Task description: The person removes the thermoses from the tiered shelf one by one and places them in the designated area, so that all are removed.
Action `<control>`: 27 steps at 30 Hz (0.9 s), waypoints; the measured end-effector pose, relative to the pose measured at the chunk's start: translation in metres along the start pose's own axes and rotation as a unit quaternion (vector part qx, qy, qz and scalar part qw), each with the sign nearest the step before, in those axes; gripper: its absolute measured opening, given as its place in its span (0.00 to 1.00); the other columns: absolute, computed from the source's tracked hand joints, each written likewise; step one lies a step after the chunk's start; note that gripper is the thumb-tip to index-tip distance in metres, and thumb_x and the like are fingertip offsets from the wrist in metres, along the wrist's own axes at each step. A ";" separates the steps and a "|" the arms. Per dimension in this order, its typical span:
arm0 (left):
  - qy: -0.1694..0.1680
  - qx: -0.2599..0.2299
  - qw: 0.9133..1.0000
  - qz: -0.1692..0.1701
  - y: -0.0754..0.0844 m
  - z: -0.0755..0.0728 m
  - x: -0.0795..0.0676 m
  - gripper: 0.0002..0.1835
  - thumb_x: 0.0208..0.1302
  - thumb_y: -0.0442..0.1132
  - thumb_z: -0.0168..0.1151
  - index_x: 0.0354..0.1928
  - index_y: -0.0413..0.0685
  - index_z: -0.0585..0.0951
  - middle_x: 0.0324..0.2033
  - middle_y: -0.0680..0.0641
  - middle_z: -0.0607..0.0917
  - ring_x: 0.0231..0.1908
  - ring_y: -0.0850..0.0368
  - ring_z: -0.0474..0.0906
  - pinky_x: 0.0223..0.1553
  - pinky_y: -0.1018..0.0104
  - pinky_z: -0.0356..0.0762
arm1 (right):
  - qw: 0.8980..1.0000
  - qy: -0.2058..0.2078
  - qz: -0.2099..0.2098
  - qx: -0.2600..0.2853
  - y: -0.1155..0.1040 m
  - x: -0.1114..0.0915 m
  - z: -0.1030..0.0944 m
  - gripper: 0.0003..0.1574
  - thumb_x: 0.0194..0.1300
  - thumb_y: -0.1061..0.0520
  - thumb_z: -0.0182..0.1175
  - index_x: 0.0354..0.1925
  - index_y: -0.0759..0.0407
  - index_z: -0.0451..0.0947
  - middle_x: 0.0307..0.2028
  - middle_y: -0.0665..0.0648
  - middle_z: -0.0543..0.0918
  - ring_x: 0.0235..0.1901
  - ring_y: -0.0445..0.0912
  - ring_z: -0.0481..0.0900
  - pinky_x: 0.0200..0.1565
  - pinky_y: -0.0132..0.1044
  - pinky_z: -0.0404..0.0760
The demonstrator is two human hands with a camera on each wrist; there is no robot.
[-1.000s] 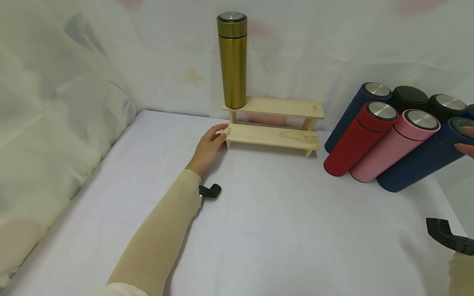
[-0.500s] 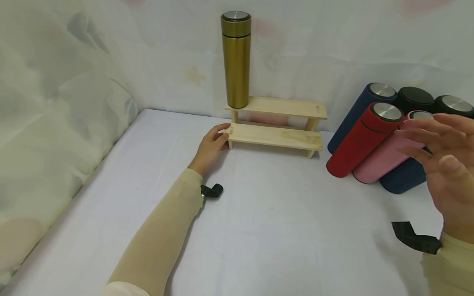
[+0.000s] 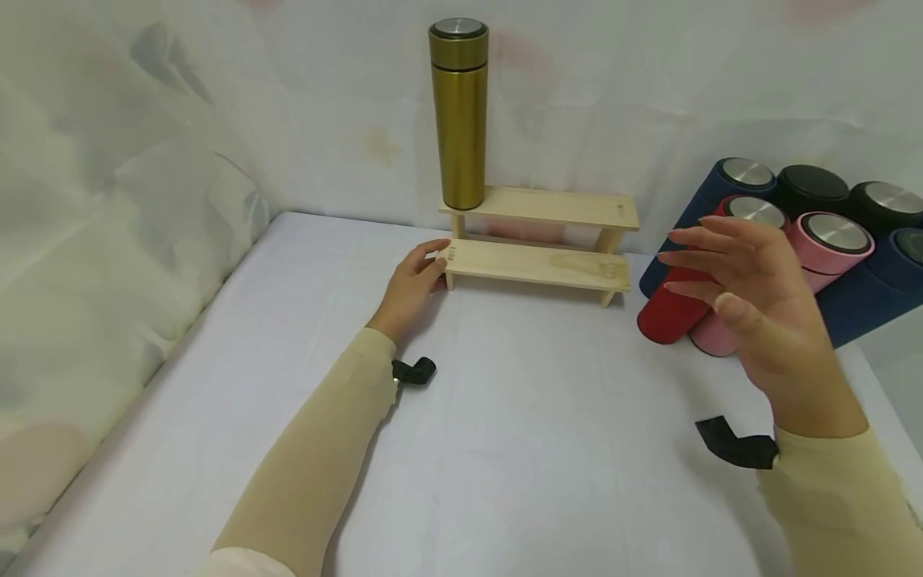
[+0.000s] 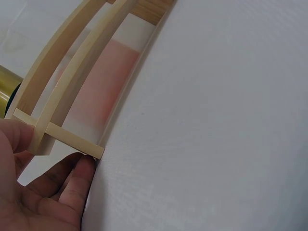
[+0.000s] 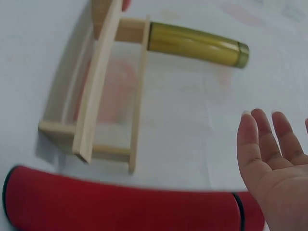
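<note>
A two-step wooden stand (image 3: 534,264) stands on the white cloth. My left hand (image 3: 409,284) holds the left end of its lower step. In the left wrist view the thumb lies at the step's end and the fingers (image 4: 79,180) bend in by the leg. On the left of the upper step a gold thermos (image 3: 460,120) stands upright. My right hand (image 3: 764,312) is raised with nothing in it, fingers spread, in front of a red thermos (image 3: 667,316) and a pink thermos (image 3: 836,252), partly hiding both. The right wrist view shows the red thermos (image 5: 125,204) below the stand.
Behind and beside the red and pink ones, a blue thermos (image 3: 678,232), a black-lidded thermos (image 3: 811,186), another dark one (image 3: 887,200) and a blue one (image 3: 876,292) crowd the right side. A patterned cloth wall (image 3: 324,104) rises right behind the stand.
My right hand has come away from the blue thermos at the far right and moved left, in front of the red one. The left hand stays on the stand.
</note>
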State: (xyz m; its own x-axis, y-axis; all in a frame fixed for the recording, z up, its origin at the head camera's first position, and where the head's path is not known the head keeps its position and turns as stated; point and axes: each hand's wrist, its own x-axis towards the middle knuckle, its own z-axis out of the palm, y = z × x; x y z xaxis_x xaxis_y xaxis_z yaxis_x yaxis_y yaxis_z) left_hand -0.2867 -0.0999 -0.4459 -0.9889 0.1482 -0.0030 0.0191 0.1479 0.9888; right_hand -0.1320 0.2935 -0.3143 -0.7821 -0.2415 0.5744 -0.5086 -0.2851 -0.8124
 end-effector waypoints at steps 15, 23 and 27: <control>-0.002 -0.010 1.000 0.005 0.000 0.000 0.001 0.21 0.87 0.43 0.56 0.76 0.57 0.77 0.67 0.39 0.80 0.62 0.48 0.81 0.63 0.57 0.83 | 0.992 -0.002 0.104 -0.071 0.049 0.047 0.036 0.35 0.78 0.64 0.57 0.79 0.54 0.67 0.72 0.69 0.71 0.68 0.65 0.71 0.63 0.42 0.80; -0.007 -0.027 1.000 0.010 -0.004 -0.001 0.004 0.22 0.87 0.40 0.56 0.76 0.53 0.77 0.66 0.38 0.80 0.61 0.45 0.82 0.62 0.57 0.84 | 0.993 0.030 0.107 -0.043 0.072 0.072 0.042 0.34 0.80 0.56 0.60 0.78 0.53 0.66 0.71 0.68 0.71 0.69 0.66 0.71 0.66 0.49 0.78; -0.007 -0.030 0.999 0.010 -0.003 -0.002 0.004 0.22 0.86 0.40 0.56 0.76 0.52 0.77 0.65 0.37 0.80 0.60 0.45 0.83 0.61 0.58 0.84 | 0.993 0.050 0.105 -0.010 0.078 0.087 0.042 0.37 0.80 0.47 0.65 0.78 0.52 0.65 0.71 0.68 0.71 0.70 0.66 0.70 0.69 0.56 0.75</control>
State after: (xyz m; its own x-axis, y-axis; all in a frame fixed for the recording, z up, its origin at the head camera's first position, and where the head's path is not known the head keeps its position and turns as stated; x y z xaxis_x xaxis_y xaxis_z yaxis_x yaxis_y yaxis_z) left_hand -0.2908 -0.1013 -0.4489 -0.9863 0.1640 0.0147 0.0290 0.0853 0.9959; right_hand -0.2245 0.2110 -0.3231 -0.9033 -0.2002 0.3794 -0.3362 -0.2191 -0.9160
